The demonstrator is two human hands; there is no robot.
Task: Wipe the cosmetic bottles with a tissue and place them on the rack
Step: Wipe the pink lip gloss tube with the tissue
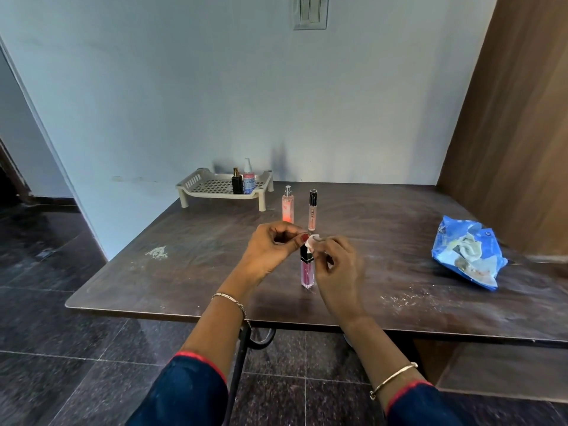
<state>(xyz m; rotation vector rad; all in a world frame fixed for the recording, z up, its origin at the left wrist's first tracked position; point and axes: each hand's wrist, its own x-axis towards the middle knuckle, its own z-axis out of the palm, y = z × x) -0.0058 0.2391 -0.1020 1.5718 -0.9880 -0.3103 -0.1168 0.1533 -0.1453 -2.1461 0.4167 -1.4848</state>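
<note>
A pink lip gloss tube [307,273] with a black cap stands upright on the dark table [184,272] between my hands. My left hand [270,250] pinches the top of its cap. My right hand [336,269] holds a small white tissue [314,241] against the cap. Behind them stand a pink spray bottle [287,209] and a slim beige tube with a black cap [312,210]. The beige rack [196,187] at the back holds a black perfume bottle [237,181] and a clear pump bottle [249,178].
A blue tissue packet [468,255] lies open at the table's right side. A wooden panel [516,118] rises at the right, and the wall stands just behind the rack. The table's front edge is close to me.
</note>
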